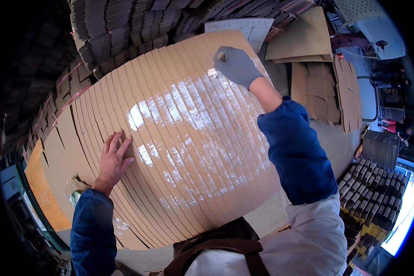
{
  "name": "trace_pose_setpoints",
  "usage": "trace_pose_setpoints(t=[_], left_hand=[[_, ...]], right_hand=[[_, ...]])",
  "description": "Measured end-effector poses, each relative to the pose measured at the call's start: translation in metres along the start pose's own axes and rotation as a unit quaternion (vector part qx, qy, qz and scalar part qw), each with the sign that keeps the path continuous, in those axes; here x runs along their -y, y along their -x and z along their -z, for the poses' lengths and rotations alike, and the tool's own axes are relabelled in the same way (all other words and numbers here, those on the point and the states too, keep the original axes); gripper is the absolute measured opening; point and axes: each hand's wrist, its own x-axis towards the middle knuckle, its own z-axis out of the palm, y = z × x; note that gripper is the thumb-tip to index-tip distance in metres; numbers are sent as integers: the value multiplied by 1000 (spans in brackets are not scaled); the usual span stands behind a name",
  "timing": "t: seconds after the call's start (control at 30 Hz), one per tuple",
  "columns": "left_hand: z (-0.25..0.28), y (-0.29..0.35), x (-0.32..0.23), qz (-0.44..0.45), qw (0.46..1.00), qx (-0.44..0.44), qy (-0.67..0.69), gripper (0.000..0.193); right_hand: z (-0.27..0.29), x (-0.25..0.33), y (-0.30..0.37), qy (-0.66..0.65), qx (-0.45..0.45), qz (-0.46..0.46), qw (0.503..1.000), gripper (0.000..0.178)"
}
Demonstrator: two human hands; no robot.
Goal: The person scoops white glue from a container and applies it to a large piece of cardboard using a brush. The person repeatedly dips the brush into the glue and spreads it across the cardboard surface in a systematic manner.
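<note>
The overlapping cardboard sheets (170, 138) lie before us, beneath both hands, their long edges slanting from far left to near right. We seem to be drawing clear film (193, 103) across them, though glare leaves that unsure; the next move calls for steady pressure. Our left hand (113, 162) rests open, fingers spread; our gloved right hand (237, 67) is curled closed, its grip hidden. Cardboard stacks (138, 27) stand beyond.

**Crowded and dim, bright at one edge**

Piled cardboard (138, 18) fills the frame's upper left. Grey floor (338, 142) shows right of centre. A white perforated panel (379, 23) sits upper right; white light (407, 216) glares at lower right.
</note>
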Motion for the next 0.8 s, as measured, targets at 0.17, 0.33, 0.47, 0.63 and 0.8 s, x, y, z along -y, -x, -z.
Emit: trace_pose_setpoints(t=[0.17, 0.33, 0.47, 0.63, 0.8], left_hand=[[-5, 0, 2, 7, 1000, 5, 0, 68], [-1, -1, 0, 5, 1000, 7, 0, 68], [-1, 1, 0, 13, 1000, 8, -5, 68], [-1, -5, -3, 5, 1000, 10, -1, 68], [-3, 1, 0, 4, 1000, 7, -6, 68]], right_hand=[[8, 7, 2, -36, -8, -18, 999, 21], [6, 2, 4, 40, -19, -32, 998, 18], [1, -2, 11, 3, -22, 13, 1000, 18], [50, -83, -2, 93, -59, -103, 989, 20], [50, -68, 24, -21, -35, -61, 997, 21]])
